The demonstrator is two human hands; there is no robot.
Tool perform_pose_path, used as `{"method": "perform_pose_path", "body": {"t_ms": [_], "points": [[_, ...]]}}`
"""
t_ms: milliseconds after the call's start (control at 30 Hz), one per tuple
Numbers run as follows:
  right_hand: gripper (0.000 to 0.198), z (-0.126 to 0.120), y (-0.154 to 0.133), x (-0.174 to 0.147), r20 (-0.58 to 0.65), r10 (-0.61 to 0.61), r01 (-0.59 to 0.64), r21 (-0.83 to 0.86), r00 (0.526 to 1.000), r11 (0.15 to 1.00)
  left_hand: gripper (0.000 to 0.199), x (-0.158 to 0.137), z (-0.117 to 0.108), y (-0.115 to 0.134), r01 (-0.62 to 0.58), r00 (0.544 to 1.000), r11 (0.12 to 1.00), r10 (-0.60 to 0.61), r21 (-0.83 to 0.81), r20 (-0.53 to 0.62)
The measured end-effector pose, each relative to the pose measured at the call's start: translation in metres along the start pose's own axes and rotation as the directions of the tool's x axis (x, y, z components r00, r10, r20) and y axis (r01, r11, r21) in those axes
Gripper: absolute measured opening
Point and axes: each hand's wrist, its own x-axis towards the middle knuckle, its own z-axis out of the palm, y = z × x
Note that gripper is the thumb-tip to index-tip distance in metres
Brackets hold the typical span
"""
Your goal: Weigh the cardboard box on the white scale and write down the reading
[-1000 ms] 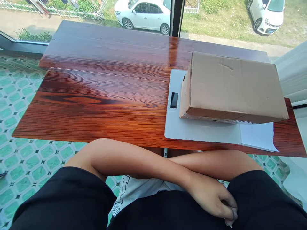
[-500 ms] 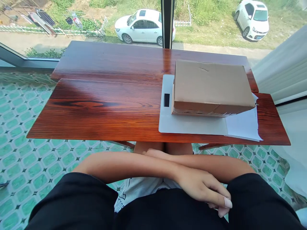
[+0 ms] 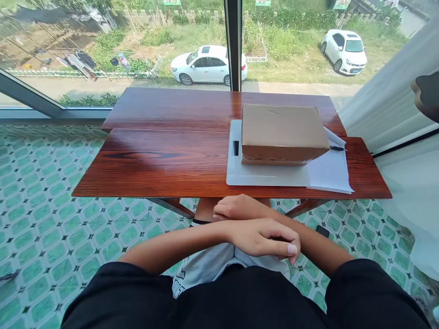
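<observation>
My forearms are crossed above my lap, the left one lying over the right. My left hand (image 3: pixel 265 238) hangs loosely on the right side, back up, with a gap between thumb and fingers and nothing held. My right hand (image 3: pixel 242 207) rests by my knees at the table's front edge. Its fingers are curled in and nothing shows in them; the left forearm hides part of its wrist. Beyond the hands, a brown cardboard box (image 3: pixel 283 130) sits closed on a flat light-grey panel (image 3: pixel 270 176) on the red-brown wooden table (image 3: pixel 154 173). Neither hand touches the box.
Right of the box lie white paper sheets (image 3: pixel 329 171) with a dark pen (image 3: pixel 337 148). A small black rectangle (image 3: pixel 236 148) is on the grey panel. A dark flat object (image 3: pixel 323 231) shows below the table at right. White curtains (image 3: pixel 394 114) hang at the right.
The view has tilted up, so more of the outside shows. Both hands have shifted slightly, the left hand toward the left and up, with the arms still crossed. The box has stayed on the panel.
</observation>
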Motion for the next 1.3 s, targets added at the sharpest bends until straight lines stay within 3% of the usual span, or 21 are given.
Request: {"method": "perform_pose_path", "body": {"t_ms": [67, 200, 267, 333, 367, 400, 433, 467, 500, 533, 633, 700, 767, 833, 900, 1133, 1300], "points": [[0.026, -0.007, 0.001, -0.005, -0.089, 0.005, -0.005, -0.006, 0.996, 1.0, 0.028, -0.004, -0.001, 0.001, -0.075, 0.997, 0.997, 0.075, 0.011, 0.004], [0.026, -0.023, 0.001, -0.022, -0.336, 0.054, -0.083, -0.071, 0.94, 0.994, 0.036, -0.015, -0.005, 0.007, -0.121, 0.982, 0.986, 0.135, 0.112, -0.132], [0.025, -0.027, 0.005, -0.033, -0.488, 0.037, -0.139, -0.174, 0.872, 0.975, 0.041, -0.022, -0.008, 0.011, -0.132, 0.959, 0.975, 0.17, 0.178, -0.225], [0.028, -0.029, 0.015, -0.046, -0.635, -0.033, -0.203, -0.296, 0.772, 0.933, 0.047, -0.031, -0.011, 0.01, -0.116, 0.9, 0.946, 0.23, 0.304, -0.371], [0.028, -0.029, 0.022, -0.053, -0.678, -0.093, -0.219, -0.36, 0.729, 0.907, 0.05, -0.035, -0.014, 0.007, -0.089, 0.838, 0.913, 0.285, 0.398, -0.466], [0.029, -0.031, 0.029, -0.06, -0.72, -0.154, -0.242, -0.416, 0.677, 0.877, 0.052, -0.04, -0.018, 0.002, -0.042, 0.745, 0.868, 0.358, 0.496, -0.563], [0.028, -0.032, 0.037, -0.068, -0.762, -0.204, -0.271, -0.447, 0.614, 0.852, 0.053, -0.044, -0.023, -0.004, 0.026, 0.624, 0.811, 0.444, 0.585, -0.643], [0.028, -0.034, 0.045, -0.074, -0.802, -0.234, -0.312, -0.456, 0.549, 0.833, 0.055, -0.049, -0.029, -0.011, 0.124, 0.441, 0.767, 0.525, 0.629, -0.728], [0.029, -0.035, 0.052, -0.081, -0.829, -0.261, -0.346, -0.464, 0.495, 0.816, 0.055, -0.053, -0.037, -0.018, 0.174, 0.317, 0.759, 0.56, 0.627, -0.766], [0.029, -0.037, 0.059, -0.087, -0.855, -0.281, -0.384, -0.459, 0.436, 0.801, 0.054, -0.057, -0.044, -0.026, 0.206, 0.222, 0.757, 0.581, 0.62, -0.783], [0.029, -0.04, 0.074, -0.098, -0.922, -0.272, -0.469, -0.376, 0.275, 0.799, 0.045, -0.066, -0.067, -0.046, 0.284, -0.023, 0.782, 0.584, 0.555, -0.811], [0.03, -0.041, 0.081, -0.102, -0.963, -0.211, -0.507, -0.267, 0.166, 0.82, 0.039, -0.068, -0.08, -0.057, 0.289, -0.122, 0.821, 0.542, 0.493, -0.832], [0.032, -0.041, 0.086, -0.103, -0.991, -0.125, -0.517, -0.126, 0.037, 0.846, 0.036, -0.067, -0.089, -0.066, 0.273, -0.159, 0.858, 0.487, 0.436, -0.859], [0.036, -0.041, 0.09, -0.103, -0.995, -0.046, -0.486, 0.001, -0.084, 0.874, 0.035, -0.065, -0.097, -0.075, 0.246, -0.165, 0.891, 0.427, 0.382, -0.889], [0.038, -0.041, 0.092, -0.103, -0.989, 0.004, -0.441, 0.07, -0.149, 0.895, 0.034, -0.063, -0.104, -0.081, 0.212, -0.157, 0.92, 0.364, 0.329, -0.918], [0.038, -0.04, 0.092, -0.103, -0.985, 0.04, -0.364, 0.101, -0.17, 0.926, 0.032, -0.065, -0.114, -0.087, 0.137, -0.134, 0.956, 0.276, 0.258, -0.952], [0.036, -0.041, 0.093, -0.103, -0.988, 0.025, -0.349, 0.077, -0.151, 0.934, 0.036, -0.063, -0.111, -0.089, 0.2, -0.068, 0.937, 0.304, 0.285, -0.95]]}}
